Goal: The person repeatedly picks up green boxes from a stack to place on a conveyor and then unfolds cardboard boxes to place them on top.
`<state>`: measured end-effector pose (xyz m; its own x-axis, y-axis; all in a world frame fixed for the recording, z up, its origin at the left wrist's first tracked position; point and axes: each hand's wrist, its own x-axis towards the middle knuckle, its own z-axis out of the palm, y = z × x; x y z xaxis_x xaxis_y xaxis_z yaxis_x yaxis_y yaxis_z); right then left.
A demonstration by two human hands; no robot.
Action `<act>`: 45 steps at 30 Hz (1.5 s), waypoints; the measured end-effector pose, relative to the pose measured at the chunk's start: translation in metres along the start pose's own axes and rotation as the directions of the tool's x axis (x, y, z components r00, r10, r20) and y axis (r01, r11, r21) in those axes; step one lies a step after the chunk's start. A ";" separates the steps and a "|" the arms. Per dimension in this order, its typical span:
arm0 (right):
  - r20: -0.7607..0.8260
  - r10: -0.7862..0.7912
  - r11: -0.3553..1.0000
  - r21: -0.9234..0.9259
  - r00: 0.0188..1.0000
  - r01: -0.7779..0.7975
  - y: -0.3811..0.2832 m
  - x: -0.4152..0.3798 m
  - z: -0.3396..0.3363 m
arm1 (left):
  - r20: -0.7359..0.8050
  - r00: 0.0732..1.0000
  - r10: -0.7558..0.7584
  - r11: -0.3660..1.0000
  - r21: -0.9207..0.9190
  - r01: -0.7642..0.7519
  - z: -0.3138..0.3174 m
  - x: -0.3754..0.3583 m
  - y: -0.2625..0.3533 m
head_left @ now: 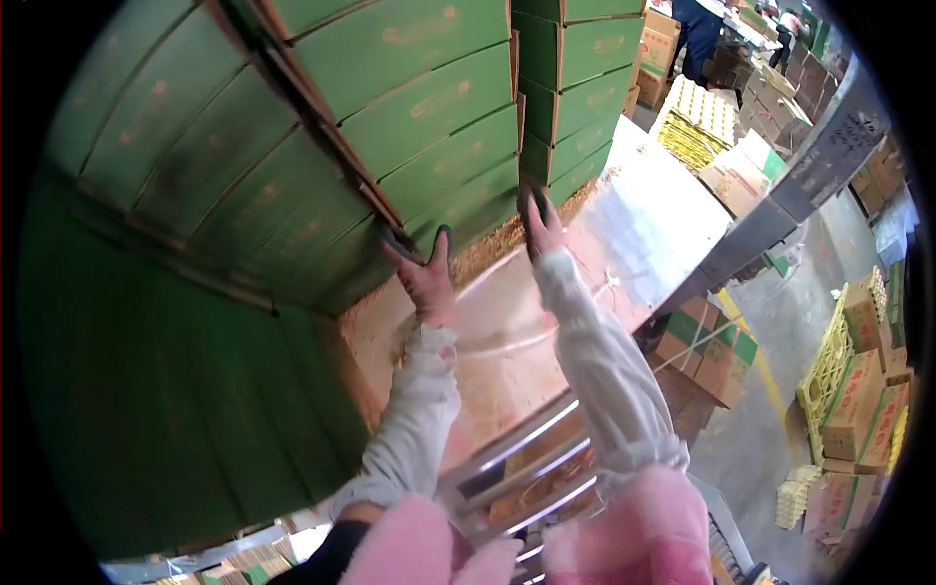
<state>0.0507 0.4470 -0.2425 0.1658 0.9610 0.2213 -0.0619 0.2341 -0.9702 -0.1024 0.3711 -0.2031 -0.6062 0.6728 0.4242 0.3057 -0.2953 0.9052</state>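
Observation:
My left hand (pixel 425 273), in a glove with dark fingertips, reaches to the lower left corner of a stack of green cartons (pixel 448 171). Its thumb and fingers are spread apart at the bottom carton. At that stack's lower right edge is my right hand (pixel 542 226), gloved alike, with fingers stretched upward beside the gap to the neighbouring stack (pixel 582 107). Both hands seem to touch the bottom carton, though the exact contact is hard to make out. Neither hand lifts anything clear of the floor panel (pixel 502 322) below.
Green cartons (pixel 195 166) and a dark green wall (pixel 185 380) rise at left. Metal rollers (pixel 526 453) lie below me. At right are a grey beam (pixel 770 210), yellow egg trays (pixel 694 122), a strapped carton (pixel 707 351) and stacked cartons (pixel 858 409). Another person (pixel 697 34) stands far back.

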 end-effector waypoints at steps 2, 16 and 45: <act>-0.058 0.025 0.999 0.046 0.998 -0.023 0.033 0.061 0.043 | -0.082 0.996 -0.020 0.998 -0.067 0.014 0.012 0.004 0.002; -0.142 -0.098 0.990 -0.116 0.985 0.082 0.037 -0.056 -0.064 | -0.054 0.986 -0.159 0.922 0.348 0.168 -0.011 -0.141 0.086; 0.040 -0.358 0.787 0.551 0.933 0.278 -0.544 -0.137 -0.115 | -0.206 0.633 0.746 0.544 -0.359 -0.758 -0.113 0.088 0.656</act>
<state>0.1752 0.1711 0.2435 0.1371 0.8189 0.5574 -0.5446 0.5323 -0.6481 -0.0378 0.1595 0.4313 -0.3066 0.0660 0.9496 0.3626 -0.9143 0.1806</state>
